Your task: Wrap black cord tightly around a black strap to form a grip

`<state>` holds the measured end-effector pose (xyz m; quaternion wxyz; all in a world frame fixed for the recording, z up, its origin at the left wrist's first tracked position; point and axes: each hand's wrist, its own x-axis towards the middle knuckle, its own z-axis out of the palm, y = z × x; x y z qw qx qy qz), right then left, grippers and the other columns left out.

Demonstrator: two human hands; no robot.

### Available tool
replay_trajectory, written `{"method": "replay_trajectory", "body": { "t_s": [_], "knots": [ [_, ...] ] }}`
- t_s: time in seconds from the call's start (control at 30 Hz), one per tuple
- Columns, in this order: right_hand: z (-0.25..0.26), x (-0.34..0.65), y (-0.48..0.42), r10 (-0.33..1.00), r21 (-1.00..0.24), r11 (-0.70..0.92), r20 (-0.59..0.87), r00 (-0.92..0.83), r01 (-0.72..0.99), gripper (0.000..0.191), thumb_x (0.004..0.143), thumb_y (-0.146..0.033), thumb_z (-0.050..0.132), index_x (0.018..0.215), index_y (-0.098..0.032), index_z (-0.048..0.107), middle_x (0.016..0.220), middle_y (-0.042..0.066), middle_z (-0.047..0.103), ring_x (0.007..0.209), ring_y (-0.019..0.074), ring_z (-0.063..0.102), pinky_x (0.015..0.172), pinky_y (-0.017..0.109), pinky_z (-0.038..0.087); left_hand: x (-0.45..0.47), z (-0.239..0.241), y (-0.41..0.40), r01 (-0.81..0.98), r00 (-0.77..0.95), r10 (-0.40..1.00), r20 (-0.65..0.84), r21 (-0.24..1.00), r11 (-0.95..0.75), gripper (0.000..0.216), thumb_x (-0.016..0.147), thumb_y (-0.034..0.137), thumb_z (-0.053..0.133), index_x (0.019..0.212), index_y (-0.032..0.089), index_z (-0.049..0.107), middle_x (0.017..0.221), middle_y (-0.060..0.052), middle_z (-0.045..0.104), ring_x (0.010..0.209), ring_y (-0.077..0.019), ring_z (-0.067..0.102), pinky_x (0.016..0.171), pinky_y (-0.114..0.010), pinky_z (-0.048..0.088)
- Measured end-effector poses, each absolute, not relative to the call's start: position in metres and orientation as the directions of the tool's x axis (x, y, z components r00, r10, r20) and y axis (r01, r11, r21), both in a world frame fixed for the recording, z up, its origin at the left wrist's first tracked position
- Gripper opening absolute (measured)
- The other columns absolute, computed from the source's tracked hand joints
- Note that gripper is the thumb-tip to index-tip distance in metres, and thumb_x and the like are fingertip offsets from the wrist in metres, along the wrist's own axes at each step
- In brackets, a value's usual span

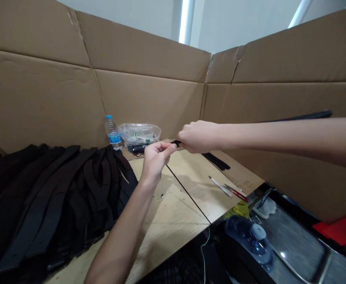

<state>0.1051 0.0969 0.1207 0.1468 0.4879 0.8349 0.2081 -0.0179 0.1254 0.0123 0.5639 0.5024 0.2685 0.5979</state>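
Observation:
Above the table, my left hand pinches a small black piece between thumb and fingertips. My right hand is closed at the other end of this piece, close to my left fingertips. Fingers and shadow hide most of it, so its exact kind does not show. A dark strap-like end sticks out behind my right forearm; whether it joins the held piece I cannot tell. Beneath my hands, a thin black line, a cord or a seam, runs across the table to its front edge.
A heap of black straps covers the table's left. Behind stand a water bottle and a clear plastic bag. At right lie black strips, a white pencil-like tool and red-handled snips. Cardboard walls enclose the table.

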Motion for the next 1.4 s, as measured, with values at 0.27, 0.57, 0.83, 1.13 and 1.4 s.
{"method": "replay_trajectory", "body": {
  "t_s": [0.27, 0.57, 0.83, 1.13, 1.4],
  "knots": [
    [0.099, 0.121, 0.086, 0.875, 0.299, 0.399, 0.159, -0.458, 0.867, 0.044, 0.092, -0.022, 0.048, 0.135, -0.015, 0.052, 0.093, 0.016, 0.071, 0.076, 0.0259, 0.067, 0.056, 0.029, 0.039, -0.006, 0.007, 0.114, -0.309, -0.040, 0.883, 0.468, 0.835, -0.456, 0.012, 0.068, 0.024, 0.071, 0.063, 0.016, 0.064, 0.049, 0.004, 0.051, 0.045, -0.0080, 0.043, 0.044, -0.022, 0.030],
    [0.102, 0.128, 0.096, 0.850, 0.111, 0.461, 0.232, -0.474, 0.880, 0.037, 0.092, -0.018, 0.045, 0.124, -0.014, 0.063, 0.086, 0.013, 0.072, 0.068, 0.0181, 0.063, 0.059, 0.026, 0.038, 0.002, 0.003, 0.113, -0.374, -0.035, 0.901, 0.433, 0.830, -0.413, 0.022, 0.068, 0.031, 0.075, 0.073, 0.014, 0.062, 0.056, 0.003, 0.056, 0.045, -0.0074, 0.048, 0.045, -0.021, 0.038],
    [0.112, 0.150, 0.111, 0.864, -0.027, 0.436, 0.294, -0.409, 0.900, 0.037, 0.089, -0.015, 0.049, 0.120, -0.012, 0.067, 0.102, 0.014, 0.072, 0.085, 0.0200, 0.066, 0.074, 0.027, 0.044, 0.012, -0.005, 0.121, -0.530, 0.219, 0.931, 0.291, 0.837, -0.137, 0.034, 0.058, 0.035, 0.082, 0.077, 0.010, 0.069, 0.063, -0.001, 0.063, 0.053, -0.0082, 0.055, 0.055, -0.023, 0.047],
    [0.115, 0.158, 0.102, 0.892, -0.323, 0.452, 0.188, -0.411, 0.831, 0.025, 0.094, -0.018, 0.045, 0.095, -0.007, 0.067, 0.048, -0.005, 0.049, 0.044, 0.0074, 0.040, 0.052, 0.022, 0.034, 0.013, -0.011, 0.127, -0.443, 0.200, 0.903, 0.381, 0.857, -0.264, 0.025, 0.062, 0.032, 0.078, 0.072, 0.011, 0.068, 0.057, -0.001, 0.062, 0.047, -0.0070, 0.049, 0.047, -0.021, 0.040],
    [0.108, 0.168, 0.095, 0.874, -0.635, 0.409, 0.066, -0.482, 0.655, 0.030, 0.097, -0.024, 0.046, 0.068, -0.015, 0.049, 0.050, -0.005, 0.048, 0.041, 0.0055, 0.040, 0.044, 0.019, 0.031, 0.011, -0.011, 0.132, -0.388, 0.175, 0.890, 0.422, 0.860, -0.332, 0.022, 0.061, 0.031, 0.076, 0.067, 0.012, 0.066, 0.053, 0.000, 0.061, 0.043, -0.0069, 0.044, 0.042, -0.020, 0.034]
  ]
}}
